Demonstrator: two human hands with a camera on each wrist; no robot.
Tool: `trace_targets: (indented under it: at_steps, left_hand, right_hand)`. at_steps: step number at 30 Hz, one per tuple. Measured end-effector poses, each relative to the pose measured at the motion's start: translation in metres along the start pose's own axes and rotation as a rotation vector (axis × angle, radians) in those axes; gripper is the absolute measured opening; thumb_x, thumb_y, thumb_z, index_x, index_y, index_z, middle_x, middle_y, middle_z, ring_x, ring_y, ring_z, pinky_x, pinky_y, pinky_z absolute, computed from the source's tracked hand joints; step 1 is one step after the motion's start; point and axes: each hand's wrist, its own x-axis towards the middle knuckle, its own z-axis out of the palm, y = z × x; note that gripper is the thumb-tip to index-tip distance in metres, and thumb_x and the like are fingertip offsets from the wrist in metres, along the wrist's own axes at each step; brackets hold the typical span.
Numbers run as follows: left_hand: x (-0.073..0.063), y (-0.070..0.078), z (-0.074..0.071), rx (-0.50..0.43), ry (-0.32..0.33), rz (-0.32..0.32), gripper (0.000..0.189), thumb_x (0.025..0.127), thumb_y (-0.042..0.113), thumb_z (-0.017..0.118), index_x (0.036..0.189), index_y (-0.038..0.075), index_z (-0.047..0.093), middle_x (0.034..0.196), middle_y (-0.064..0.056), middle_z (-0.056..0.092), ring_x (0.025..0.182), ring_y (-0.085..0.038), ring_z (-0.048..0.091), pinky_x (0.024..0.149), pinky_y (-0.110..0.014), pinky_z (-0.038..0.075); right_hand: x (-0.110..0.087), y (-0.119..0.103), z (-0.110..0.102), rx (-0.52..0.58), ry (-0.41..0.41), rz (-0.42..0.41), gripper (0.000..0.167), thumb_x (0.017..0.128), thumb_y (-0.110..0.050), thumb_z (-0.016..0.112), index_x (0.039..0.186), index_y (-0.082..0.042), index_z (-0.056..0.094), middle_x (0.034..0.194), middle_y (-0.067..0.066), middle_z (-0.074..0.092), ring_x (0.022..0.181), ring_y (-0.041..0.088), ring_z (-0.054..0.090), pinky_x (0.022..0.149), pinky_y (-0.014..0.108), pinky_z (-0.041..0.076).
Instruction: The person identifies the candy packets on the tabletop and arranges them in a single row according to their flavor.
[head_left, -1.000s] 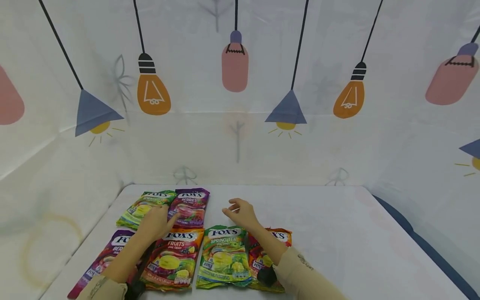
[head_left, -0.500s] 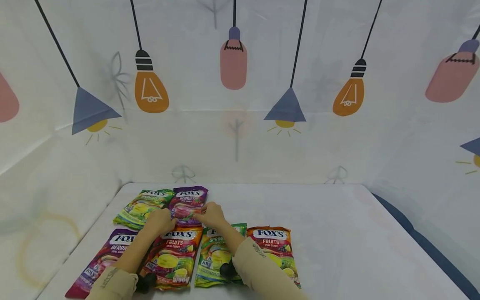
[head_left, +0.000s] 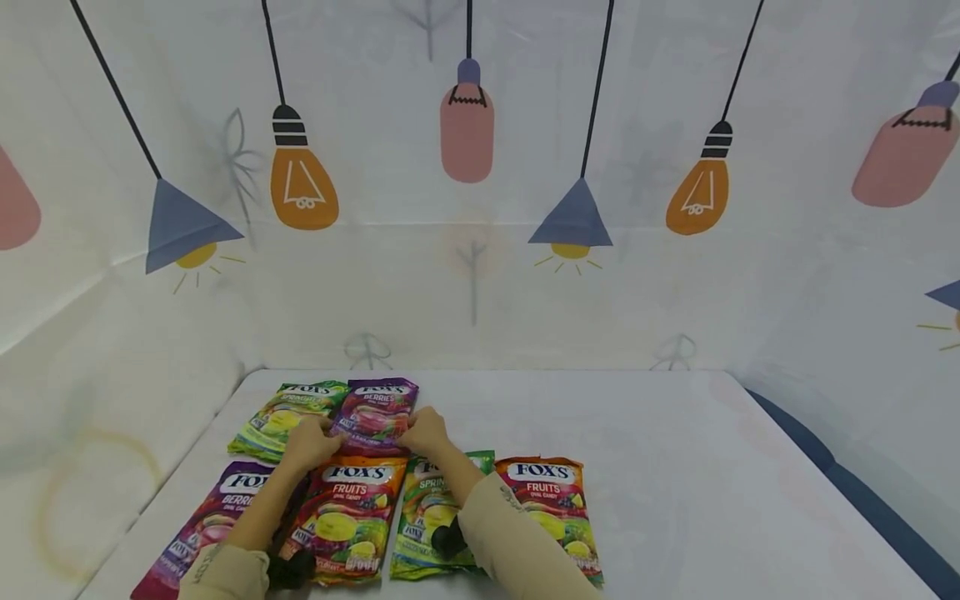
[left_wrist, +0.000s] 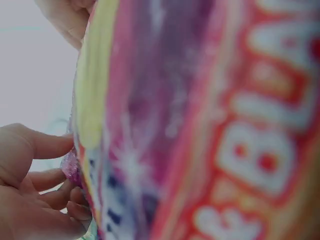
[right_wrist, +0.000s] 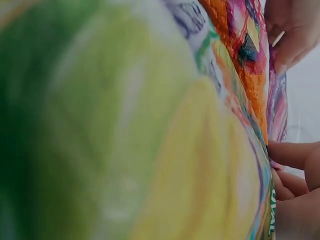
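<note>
A purple FOX'S berries candy bag (head_left: 378,412) lies flat in the back row on the white table. My left hand (head_left: 309,443) pinches its lower left corner; in the left wrist view, thumb and fingers of the left hand (left_wrist: 35,185) close on purple wrapper. At the lower right corner, my right hand (head_left: 426,435) pinches the edge. The right wrist view has the right hand (right_wrist: 297,172) against the wrapper, partly hidden by a nearer bag. Left of the purple bag, touching it, lies a green spring tea candy bag (head_left: 281,421).
In the front row lie another purple berries bag (head_left: 206,525), an orange fruits bag (head_left: 345,521), a green bag (head_left: 420,533) under my right forearm, and a red-orange fruits bag (head_left: 551,508). The white table (head_left: 697,483) extends right. A lamp-print curtain (head_left: 412,292) surrounds it.
My right hand has come leftward from beside the purple bag to its lower right corner. The left hand has shifted slightly down to the lower left corner. The bag has barely moved.
</note>
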Motion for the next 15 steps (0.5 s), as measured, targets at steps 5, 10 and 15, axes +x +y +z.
trace_targets:
  at_steps: [5,10,15]
  left_hand:
    - [-0.001,0.006,-0.001,0.011,-0.030,0.016,0.037,0.083,0.007,0.063,0.107,-0.020,0.054,0.090,-0.025,0.060,0.079,-0.031,0.056,0.073,-0.046,0.047]
    - [-0.004,0.008,0.001,-0.011,-0.005,0.006,0.036,0.083,0.004,0.061,0.110,-0.018,0.053,0.095,-0.027,0.059,0.082,-0.032,0.055,0.076,-0.048,0.047]
    - [-0.010,0.012,0.002,-0.048,0.046,0.070,0.035,0.080,0.002,0.062,0.109,-0.017,0.052,0.102,-0.033,0.059,0.093,-0.041,0.057,0.081,-0.052,0.046]
  right_hand:
    - [0.003,0.002,0.002,0.143,0.039,0.099,0.033,0.067,0.002,0.077,0.100,0.001,0.073,0.095,0.013,0.070,0.079,0.016,0.057,0.073,0.028,0.051]
    - [0.002,0.000,-0.002,0.327,-0.013,0.152,0.041,0.067,0.013,0.071,0.105,-0.001,0.072,0.107,0.016,0.066,0.088,0.018,0.058,0.077,0.031,0.052]
    - [-0.003,0.001,-0.012,0.407,-0.066,0.112,0.044,0.069,0.017,0.065,0.110,0.000,0.069,0.113,0.018,0.065,0.103,0.027,0.059,0.078,0.033,0.053]
